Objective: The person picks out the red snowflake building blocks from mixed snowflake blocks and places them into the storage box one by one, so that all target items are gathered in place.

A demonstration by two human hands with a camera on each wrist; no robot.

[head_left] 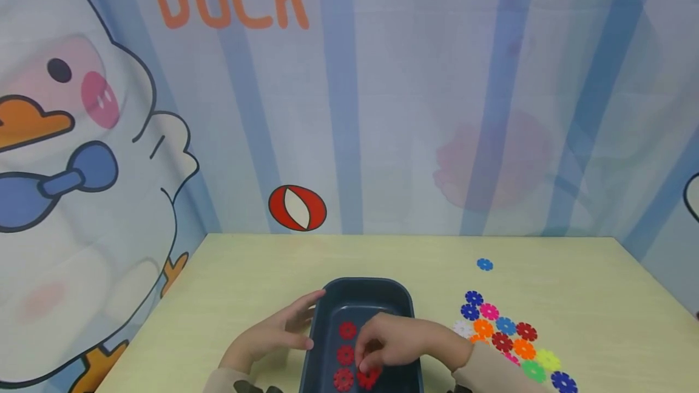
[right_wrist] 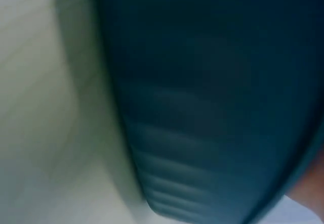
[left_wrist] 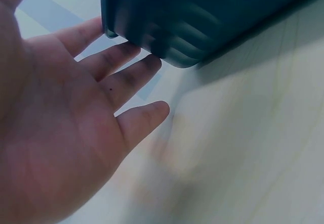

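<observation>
A dark blue tray (head_left: 363,287) holds red notched plastic discs, the flower-shaped interlocking kind. One red disc (head_left: 347,330) lies above two more in a column on the tray floor. My right hand (head_left: 390,339) reaches into the tray over its right wall, fingers curled. Its thumb and fingertips pinch another red disc (head_left: 368,378) beside the lowest of the column. With fingers spread, my left hand (head_left: 278,331) touches the tray's left wall; the left wrist view shows the fingertips against its outside. The right wrist view is mostly filled by the blurred tray wall (right_wrist: 202,107).
Right of the tray lies a loose group of colourful notched discs, among them an orange disc (head_left: 524,349), a green disc (head_left: 534,371) and a dark red disc (head_left: 526,331). A blue disc (head_left: 485,264) lies apart, farther back. A printed curtain (head_left: 393,108) hangs behind the table (head_left: 262,259).
</observation>
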